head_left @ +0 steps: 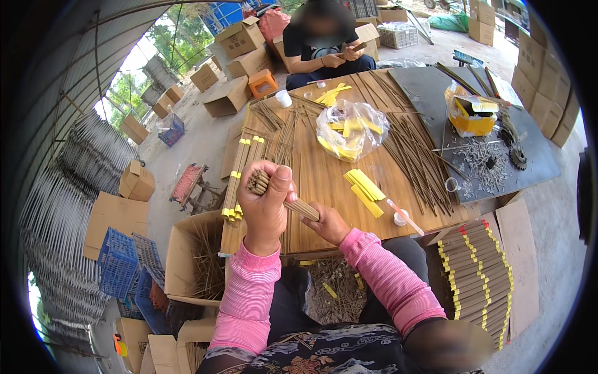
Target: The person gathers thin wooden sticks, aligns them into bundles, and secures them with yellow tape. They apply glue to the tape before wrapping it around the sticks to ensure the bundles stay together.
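My left hand (266, 198) is closed around a bundle of thin brown sticks (303, 210), with their cut ends showing above the fingers. The right hand (327, 224) grips the other end of the same bundle, over the near edge of the wooden table (324, 187). Finished-looking bundles with yellow paper bands (240, 177) lie just left of my left hand. To the right of my hands are yellow paper strips (364, 187) and a small white cup (400, 217) with a pinkish flat stick (405, 217) across it.
A plastic bag of yellow strips (352, 132) and loose sticks (414, 156) cover much of the table. Opposite sits a person (327, 47) holding a phone-like object. Banded bundles (476, 274) are stacked at right; a cardboard box (193, 262) holds sticks at left.
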The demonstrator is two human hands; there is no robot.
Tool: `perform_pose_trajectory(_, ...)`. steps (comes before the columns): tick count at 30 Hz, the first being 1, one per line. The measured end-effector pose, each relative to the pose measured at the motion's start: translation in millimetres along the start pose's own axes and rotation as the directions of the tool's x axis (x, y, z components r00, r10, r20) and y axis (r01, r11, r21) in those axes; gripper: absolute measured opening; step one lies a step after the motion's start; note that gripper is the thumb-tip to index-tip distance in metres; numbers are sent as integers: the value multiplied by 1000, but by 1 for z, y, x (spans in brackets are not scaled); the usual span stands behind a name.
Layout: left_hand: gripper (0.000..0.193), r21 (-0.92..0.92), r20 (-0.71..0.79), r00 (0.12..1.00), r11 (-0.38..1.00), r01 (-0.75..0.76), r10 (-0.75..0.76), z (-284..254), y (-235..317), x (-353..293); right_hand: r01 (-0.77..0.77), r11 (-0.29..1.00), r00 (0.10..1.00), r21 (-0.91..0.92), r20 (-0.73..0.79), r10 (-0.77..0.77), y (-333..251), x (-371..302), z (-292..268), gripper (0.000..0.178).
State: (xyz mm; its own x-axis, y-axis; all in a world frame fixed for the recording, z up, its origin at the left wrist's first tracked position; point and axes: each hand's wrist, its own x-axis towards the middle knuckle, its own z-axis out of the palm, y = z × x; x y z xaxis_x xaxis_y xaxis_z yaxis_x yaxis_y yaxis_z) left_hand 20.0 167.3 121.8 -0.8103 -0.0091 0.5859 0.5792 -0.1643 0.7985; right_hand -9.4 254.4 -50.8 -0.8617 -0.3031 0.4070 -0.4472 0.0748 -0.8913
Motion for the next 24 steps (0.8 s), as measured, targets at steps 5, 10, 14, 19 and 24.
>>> perform_pose_trajectory(5,28,-53,25,999,998,-40,41,8,13,8,-15,1000,1000,2,-2,15,4,1,0,20)
perform_pose_trajectory(10,17,-114,-8,995,989,98,-100,3,13,14,-41,999,999,-19,15,41,-2,0,-5,22)
perform_pose_trajectory(14,15,-134,21,989,980,146,-145,-1,13,20,-64,998,998,-16,23,64,1,1,-5,22)
perform_pose_trajectory(19,14,-145,43,980,970,198,-193,-4,17,22,-33,999,999,-12,-1,33,-5,1,-2,22)
perform_pose_trajectory(24,14,-147,36,987,976,160,-156,1,12,27,-62,998,998,7,0,62,-1,5,-6,22)
